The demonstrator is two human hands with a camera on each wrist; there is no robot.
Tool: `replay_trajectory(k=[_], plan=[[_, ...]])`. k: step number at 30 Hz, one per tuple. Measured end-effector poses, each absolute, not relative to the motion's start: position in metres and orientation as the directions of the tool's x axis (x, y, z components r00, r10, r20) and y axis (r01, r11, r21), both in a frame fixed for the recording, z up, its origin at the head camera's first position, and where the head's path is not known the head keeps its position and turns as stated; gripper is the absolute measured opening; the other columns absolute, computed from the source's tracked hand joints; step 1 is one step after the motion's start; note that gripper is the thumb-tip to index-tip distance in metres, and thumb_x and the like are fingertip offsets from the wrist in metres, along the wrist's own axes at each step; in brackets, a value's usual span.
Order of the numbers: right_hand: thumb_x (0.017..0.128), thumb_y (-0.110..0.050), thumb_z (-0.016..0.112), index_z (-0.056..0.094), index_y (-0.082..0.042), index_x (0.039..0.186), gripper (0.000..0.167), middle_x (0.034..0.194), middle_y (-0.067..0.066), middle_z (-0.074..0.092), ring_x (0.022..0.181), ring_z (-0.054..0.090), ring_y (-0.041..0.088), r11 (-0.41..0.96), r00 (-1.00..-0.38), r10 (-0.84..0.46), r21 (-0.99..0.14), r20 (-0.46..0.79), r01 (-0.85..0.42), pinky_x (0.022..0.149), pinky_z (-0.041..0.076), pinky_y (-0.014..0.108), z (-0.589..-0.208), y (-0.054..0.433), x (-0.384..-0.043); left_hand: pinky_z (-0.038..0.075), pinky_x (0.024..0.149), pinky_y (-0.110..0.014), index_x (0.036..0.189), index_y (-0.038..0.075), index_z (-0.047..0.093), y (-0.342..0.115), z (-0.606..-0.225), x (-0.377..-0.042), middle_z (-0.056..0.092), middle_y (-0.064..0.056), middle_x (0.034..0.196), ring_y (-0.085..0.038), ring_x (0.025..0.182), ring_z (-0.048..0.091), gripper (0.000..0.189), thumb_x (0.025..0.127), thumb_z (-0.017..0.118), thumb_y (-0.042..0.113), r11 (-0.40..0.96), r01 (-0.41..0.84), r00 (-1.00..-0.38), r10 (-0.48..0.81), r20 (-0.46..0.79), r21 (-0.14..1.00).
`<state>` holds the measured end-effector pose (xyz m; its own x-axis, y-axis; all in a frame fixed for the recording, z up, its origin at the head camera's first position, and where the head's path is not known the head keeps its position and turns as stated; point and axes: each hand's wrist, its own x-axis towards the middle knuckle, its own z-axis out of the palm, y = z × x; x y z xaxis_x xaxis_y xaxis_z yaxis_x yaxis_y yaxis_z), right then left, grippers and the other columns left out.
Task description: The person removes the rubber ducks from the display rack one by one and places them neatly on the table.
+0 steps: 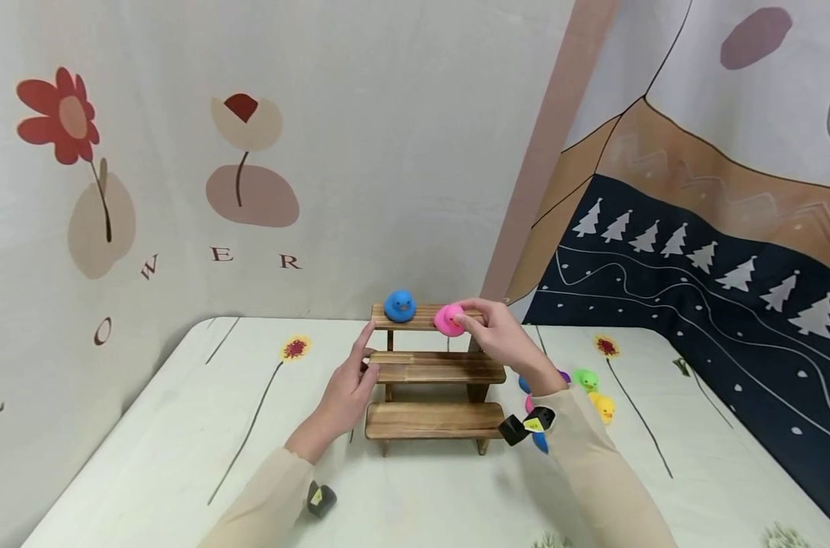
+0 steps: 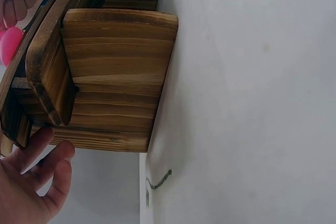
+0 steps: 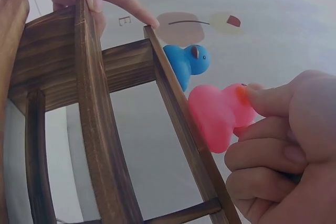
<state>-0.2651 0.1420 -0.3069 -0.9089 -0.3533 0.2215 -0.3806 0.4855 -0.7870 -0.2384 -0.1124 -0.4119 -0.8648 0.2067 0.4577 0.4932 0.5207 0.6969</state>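
A three-tier wooden step shelf stands on the table. On the left of its top tier sits a blue rubber duck. My right hand pinches a pink rubber duck by its head between thumb and fingers, with the duck's base against the right part of that tier. At the shelf's left end is my left hand. Its index finger reaches straight to the top tier's corner, and its thumb touches the middle tier's end. In the left wrist view, the left fingers lie loosely bent beside the shelf's side.
Right of the shelf, partly behind my right forearm, lies a group of rubber ducks, among them a green duck and a yellow duck. A flower-printed cloth covers the table. Printed fabric hangs behind it.
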Motion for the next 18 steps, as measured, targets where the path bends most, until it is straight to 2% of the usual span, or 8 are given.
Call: replay_trajectory(k=[6,12,18], plan=[[0.099,-0.017,0.054,0.058,0.001,0.127,0.034,0.061,0.0,0.037,0.056,0.034,0.016,0.499,-0.919,-0.329,-0.786,0.217,-0.364,0.052,0.028,0.026,-0.309,0.147,-0.259,0.045,0.074,-0.039,0.155,0.022,0.014,-0.112,-0.412,-0.238,0.058,-0.019,0.115,-0.017,0.081,0.052,0.064,0.1,0.044,0.01,0.522,0.496,-0.863,0.206,0.461,0.694],[0.098,-0.015,0.055,0.057,0.002,0.127,0.034,0.059,-0.001,0.038,0.054,0.036,0.015,0.519,-0.926,-0.306,-0.777,0.22,-0.356,0.049,0.028,0.025,-0.311,0.152,-0.253,0.045,0.073,-0.038,0.155,0.022,0.014,-0.111,-0.413,-0.239,0.058,-0.018,0.113,-0.016,0.079,0.051,0.064,0.1,0.044,0.01,0.522,0.493,-0.865,0.209,0.456,0.696],[0.097,-0.016,0.056,0.057,-0.003,0.129,0.035,0.06,0.0,0.039,0.054,0.037,0.016,0.534,-0.937,-0.277,-0.776,0.213,-0.335,0.048,0.029,0.025,-0.311,0.158,-0.244,0.046,0.076,-0.04,0.155,0.022,0.014,-0.111,-0.413,-0.239,0.059,-0.02,0.115,-0.019,0.082,0.052,0.064,0.1,0.044,0.01,0.523,0.491,-0.866,0.207,0.455,0.697]])
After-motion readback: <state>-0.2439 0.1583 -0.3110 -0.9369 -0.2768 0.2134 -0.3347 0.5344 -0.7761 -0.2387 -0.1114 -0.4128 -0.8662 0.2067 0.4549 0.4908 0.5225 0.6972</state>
